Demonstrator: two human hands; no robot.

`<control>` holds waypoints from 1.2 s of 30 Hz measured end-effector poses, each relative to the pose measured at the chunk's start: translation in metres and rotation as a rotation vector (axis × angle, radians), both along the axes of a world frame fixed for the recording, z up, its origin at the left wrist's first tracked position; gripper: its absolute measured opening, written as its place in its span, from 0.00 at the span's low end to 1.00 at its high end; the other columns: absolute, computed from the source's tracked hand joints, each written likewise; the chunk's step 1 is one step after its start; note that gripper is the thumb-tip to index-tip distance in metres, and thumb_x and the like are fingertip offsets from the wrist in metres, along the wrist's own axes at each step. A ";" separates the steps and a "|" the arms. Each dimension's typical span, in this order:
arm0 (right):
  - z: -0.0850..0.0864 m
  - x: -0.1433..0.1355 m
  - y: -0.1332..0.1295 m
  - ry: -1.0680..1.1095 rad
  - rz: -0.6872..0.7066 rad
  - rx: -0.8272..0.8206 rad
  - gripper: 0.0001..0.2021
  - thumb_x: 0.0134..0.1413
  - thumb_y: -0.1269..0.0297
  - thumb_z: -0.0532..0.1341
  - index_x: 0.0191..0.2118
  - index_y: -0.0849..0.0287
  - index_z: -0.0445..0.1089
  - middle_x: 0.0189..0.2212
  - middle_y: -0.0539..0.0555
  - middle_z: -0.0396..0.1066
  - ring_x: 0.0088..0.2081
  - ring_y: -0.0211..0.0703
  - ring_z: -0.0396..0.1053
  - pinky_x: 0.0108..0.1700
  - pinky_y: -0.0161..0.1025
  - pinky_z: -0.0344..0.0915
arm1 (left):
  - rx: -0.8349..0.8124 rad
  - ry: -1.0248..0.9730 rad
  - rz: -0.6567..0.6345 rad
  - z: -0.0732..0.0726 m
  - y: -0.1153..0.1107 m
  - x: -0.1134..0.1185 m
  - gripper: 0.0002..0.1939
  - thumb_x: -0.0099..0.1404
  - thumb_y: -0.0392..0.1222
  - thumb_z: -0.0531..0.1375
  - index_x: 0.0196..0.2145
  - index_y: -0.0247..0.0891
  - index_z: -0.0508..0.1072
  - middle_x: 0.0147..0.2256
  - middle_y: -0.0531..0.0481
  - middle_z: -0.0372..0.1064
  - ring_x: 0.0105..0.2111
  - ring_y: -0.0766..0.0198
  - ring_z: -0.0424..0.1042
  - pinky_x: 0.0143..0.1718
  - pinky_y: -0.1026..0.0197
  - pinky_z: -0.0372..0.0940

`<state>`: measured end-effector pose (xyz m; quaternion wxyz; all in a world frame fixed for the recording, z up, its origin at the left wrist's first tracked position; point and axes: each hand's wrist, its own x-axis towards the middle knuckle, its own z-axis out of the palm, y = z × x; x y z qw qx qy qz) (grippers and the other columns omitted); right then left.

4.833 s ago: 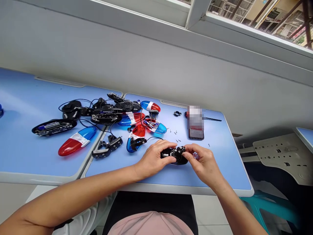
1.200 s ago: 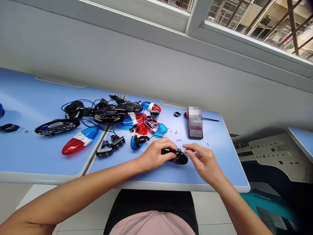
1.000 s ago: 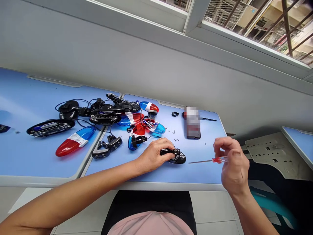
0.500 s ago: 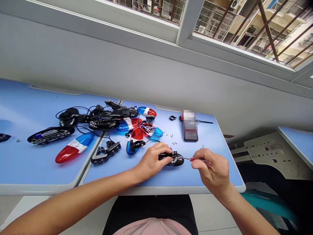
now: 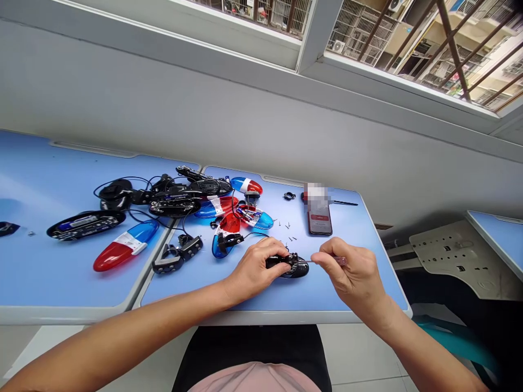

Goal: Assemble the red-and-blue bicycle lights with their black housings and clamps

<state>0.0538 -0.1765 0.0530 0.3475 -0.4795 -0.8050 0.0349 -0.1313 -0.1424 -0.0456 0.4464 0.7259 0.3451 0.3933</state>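
Near the front of the blue table (image 5: pixel 196 299), my left hand (image 5: pixel 255 268) grips a black oval part (image 5: pixel 300 268) and presses it to the tabletop. My right hand (image 5: pixel 353 277) is closed round the reddish clear handle of a screwdriver (image 5: pixel 340 261). The thin shaft points left, and its end meets the black part beside my left fingertips; the exact contact spot is too small to tell. Several small screws (image 5: pixel 288 224) lie just behind the black part. A black cable (image 5: pixel 256 234) runs behind my left hand.
Red and blue light covers (image 5: pixel 126 246) and black housings with cables (image 5: pixel 175 200) are heaped at the left, across two tables. A phone (image 5: pixel 320 220), a black ring clamp (image 5: pixel 289 196) and a black rod (image 5: pixel 345 203) lie at the back right. A window is above.
My right hand has shifted slightly left along the screwdriver, its fingers now nearer the shaft. My left hand keeps its hold. The phone's screen now shows lit.
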 end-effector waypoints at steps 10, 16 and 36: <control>0.046 0.007 0.009 -0.240 0.097 -0.529 0.06 0.59 0.63 0.63 0.30 0.55 0.68 0.25 0.46 0.71 0.24 0.34 0.65 0.26 0.31 0.57 | -0.009 0.004 -0.006 0.005 0.000 0.000 0.09 0.58 0.28 0.65 0.36 0.37 0.77 0.37 0.48 0.73 0.40 0.59 0.71 0.44 0.58 0.63; 0.049 0.009 0.013 -0.665 0.187 -0.337 0.06 0.63 0.67 0.57 0.34 0.58 0.69 0.27 0.50 0.72 0.23 0.36 0.66 0.24 0.34 0.52 | -0.012 0.001 -0.004 0.003 0.002 0.001 0.10 0.57 0.27 0.65 0.36 0.38 0.77 0.37 0.49 0.73 0.41 0.59 0.71 0.44 0.58 0.63; 0.076 -0.007 0.024 -1.152 0.233 -0.271 0.08 0.63 0.65 0.56 0.31 0.58 0.64 0.22 0.51 0.69 0.20 0.37 0.61 0.22 0.37 0.37 | -0.006 0.051 0.004 0.003 0.002 -0.003 0.10 0.57 0.31 0.65 0.38 0.39 0.74 0.37 0.50 0.73 0.40 0.57 0.70 0.43 0.57 0.63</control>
